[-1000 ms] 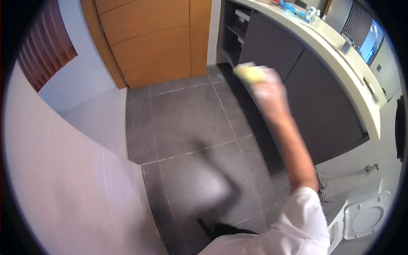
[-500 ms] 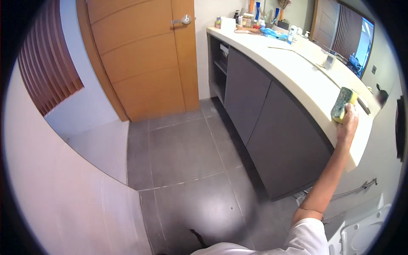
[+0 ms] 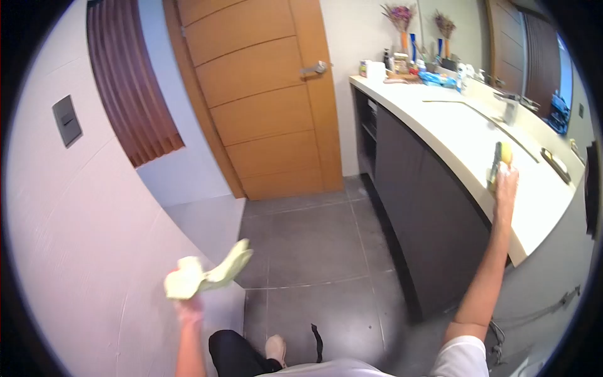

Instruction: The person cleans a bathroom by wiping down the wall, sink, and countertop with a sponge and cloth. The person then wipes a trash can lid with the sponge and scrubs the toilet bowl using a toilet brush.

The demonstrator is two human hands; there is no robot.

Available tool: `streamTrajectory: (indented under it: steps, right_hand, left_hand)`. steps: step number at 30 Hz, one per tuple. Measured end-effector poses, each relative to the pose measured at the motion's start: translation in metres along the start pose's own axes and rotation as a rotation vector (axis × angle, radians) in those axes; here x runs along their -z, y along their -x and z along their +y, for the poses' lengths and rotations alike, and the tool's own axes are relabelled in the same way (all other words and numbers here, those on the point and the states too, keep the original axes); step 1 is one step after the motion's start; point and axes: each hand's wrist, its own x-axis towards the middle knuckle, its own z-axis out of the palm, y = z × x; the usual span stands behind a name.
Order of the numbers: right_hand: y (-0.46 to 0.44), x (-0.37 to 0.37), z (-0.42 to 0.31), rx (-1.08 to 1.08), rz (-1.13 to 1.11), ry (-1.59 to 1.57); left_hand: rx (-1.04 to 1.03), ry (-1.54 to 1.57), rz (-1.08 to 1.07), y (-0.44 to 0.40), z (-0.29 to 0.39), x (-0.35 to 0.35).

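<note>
From my end, I'm seeing the right hand (image 3: 506, 179) gripping a green-and-yellow scouring sponge (image 3: 504, 154), fingers on the yellow layer, just inside the counter's (image 3: 537, 217) front edge toward its near end. I can't tell whether the sponge is touching the surface. The left hand (image 3: 190, 309) is closing around a blurred, pale yellow cloth or glove (image 3: 187, 279), which is hanging out to 1 side, well apart from the counter.

To handle the sponge well, I'd be spreading the fingers behind it, pressing evenly and guarding that front edge against a slip. A dark soap dish (image 3: 556, 165) is sitting by the back edge near the near corner, and a faucet (image 3: 510, 110) is rising farther along, so both are limiting reach. Toward the far end, a blue plastic bag (image 3: 438, 79) and a white bottle (image 3: 461, 78) are crowding the back edge.
</note>
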Motion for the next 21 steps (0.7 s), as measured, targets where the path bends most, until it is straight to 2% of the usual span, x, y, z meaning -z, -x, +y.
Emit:
streamTrajectory:
  steps: [1, 2, 4, 5, 6, 7, 9, 10, 13, 15, 16, 17, 20, 21]
  right_hand:
    - [-0.001, 0.003, -0.011, -0.017, 0.023, 0.026]
    - [0.001, 0.004, -0.013, -0.01, 0.011, -0.018]
    - [0.001, 0.006, -0.001, -0.002, -0.031, -0.087]
    - [0.005, 0.01, -0.008, 0.005, -0.04, -0.1]
    - [0.0, 0.013, -0.004, 0.05, -0.039, -0.075]
    - [0.002, 0.017, -0.017, 0.047, -0.1, -0.067]
    - [0.014, 0.011, -0.033, -0.093, -0.002, -0.162]
    - [0.004, 0.016, -0.017, -0.081, -0.032, -0.147]
    - [-0.008, 0.026, -0.022, -0.22, -0.148, -0.23]
    - [-0.008, 0.024, -0.033, -0.306, -0.056, -0.149]
    - [-0.021, 0.032, -0.016, -0.358, 0.034, -0.206]
    - [-0.026, 0.04, -0.013, -0.394, 0.022, -0.221]
    - [-0.046, 0.074, 0.012, -0.324, 0.035, -0.22]
    - [-0.049, 0.088, 0.023, -0.33, 0.026, -0.192]
  left_hand:
    - [0.018, 0.126, -0.162, -0.005, -0.024, -0.021]
    - [0.187, 0.265, -0.087, -0.01, -0.054, -0.035]
    - [0.365, 0.496, -0.151, -0.013, -0.105, -0.067]
    - [0.522, 0.529, 0.02, -0.013, -0.131, -0.077]
    - [0.63, 0.633, -0.052, -0.012, -0.162, -0.069]
    - [0.692, 0.647, -0.038, -0.005, -0.181, -0.075]
    - [0.904, 0.692, 0.043, 0.004, -0.221, -0.075]
    - [0.939, 0.7, 0.056, 0.01, -0.24, -0.077]
    - [1.079, 0.691, 0.059, 0.025, -0.287, -0.06]
    - [1.211, 0.695, -0.059, 0.034, -0.317, -0.044]
    - [1.228, 0.646, 0.004, 0.041, -0.324, -0.047]
    - [1.258, 0.66, 0.029, 0.043, -0.336, -0.049]
    - [1.264, 0.588, -0.25, 0.043, -0.345, -0.057]
    - [1.29, 0.593, -0.236, 0.037, -0.345, -0.064]
